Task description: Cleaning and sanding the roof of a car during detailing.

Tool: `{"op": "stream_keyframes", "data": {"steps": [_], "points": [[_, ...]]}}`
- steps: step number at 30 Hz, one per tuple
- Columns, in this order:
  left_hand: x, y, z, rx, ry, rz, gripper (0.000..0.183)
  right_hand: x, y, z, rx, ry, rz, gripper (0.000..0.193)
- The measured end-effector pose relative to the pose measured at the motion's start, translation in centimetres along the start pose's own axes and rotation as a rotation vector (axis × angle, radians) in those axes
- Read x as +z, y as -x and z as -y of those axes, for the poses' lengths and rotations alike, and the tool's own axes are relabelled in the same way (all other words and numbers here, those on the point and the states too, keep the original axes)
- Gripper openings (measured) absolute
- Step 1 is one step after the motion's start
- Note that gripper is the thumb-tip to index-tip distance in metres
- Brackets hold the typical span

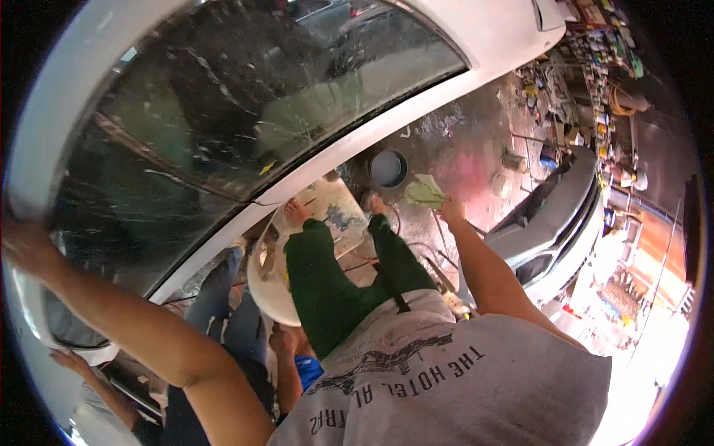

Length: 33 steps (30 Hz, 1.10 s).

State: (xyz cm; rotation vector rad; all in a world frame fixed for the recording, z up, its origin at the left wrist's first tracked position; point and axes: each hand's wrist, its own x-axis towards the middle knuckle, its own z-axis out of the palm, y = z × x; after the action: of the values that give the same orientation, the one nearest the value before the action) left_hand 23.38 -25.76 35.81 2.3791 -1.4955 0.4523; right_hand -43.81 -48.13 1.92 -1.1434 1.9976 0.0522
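Observation:
My left arm stretches to the far left, where my left hand rests at the pale body of a car, near the edge of its dusty side window. That hand is dark and blurred near the picture's rim, so its fingers cannot be made out. On the right, my right hand is closed on a crumpled pale green cloth, held out over the floor. My feet stand at a stained white plastic chair, the left one on its surface.
A co-worker's hand touches the car at lower left; another hand is beside the chair. A round bucket stands beyond my feet. To the right lies a grey car bumper. Cluttered shelves line the far right.

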Motion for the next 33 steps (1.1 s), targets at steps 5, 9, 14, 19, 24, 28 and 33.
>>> {"op": "stream_keyframes", "data": {"steps": [5, 9, 14, 19, 24, 28, 33], "points": [[3.4, 41.3, -13.8, -0.047, 0.174, 0.927, 0.028, 6.2, -15.2, -9.7, -0.171, 0.332, -0.086, 0.030], [14.1, 53.4, -6.7, -0.290, 0.198, 1.443, 0.045, 13.7, -24.3, -10.7, -0.459, 0.406, -0.241, 0.029], [10.2, 48.3, -6.9, 0.188, 0.033, 1.413, 0.039, 19.8, -26.1, -12.9, -0.156, 0.216, 0.075, 0.044], [12.4, 33.4, -2.5, 0.466, -0.180, 1.374, 0.039, 22.8, -31.1, -16.5, -0.105, 0.224, 0.119, 0.045], [21.1, 18.6, 0.7, 0.732, -0.307, 1.266, 0.040, 27.3, -34.8, -18.9, -0.156, 0.225, 0.127, 0.072], [26.5, 8.0, 2.1, 0.857, -0.408, 1.150, 0.040, 32.6, -37.4, -17.7, -0.045, 0.073, 0.172, 0.094], [34.5, -2.3, 2.2, 0.963, -0.436, 0.959, 0.040, 39.2, -41.0, -19.3, -0.039, 0.175, 0.048, 0.093]]}}
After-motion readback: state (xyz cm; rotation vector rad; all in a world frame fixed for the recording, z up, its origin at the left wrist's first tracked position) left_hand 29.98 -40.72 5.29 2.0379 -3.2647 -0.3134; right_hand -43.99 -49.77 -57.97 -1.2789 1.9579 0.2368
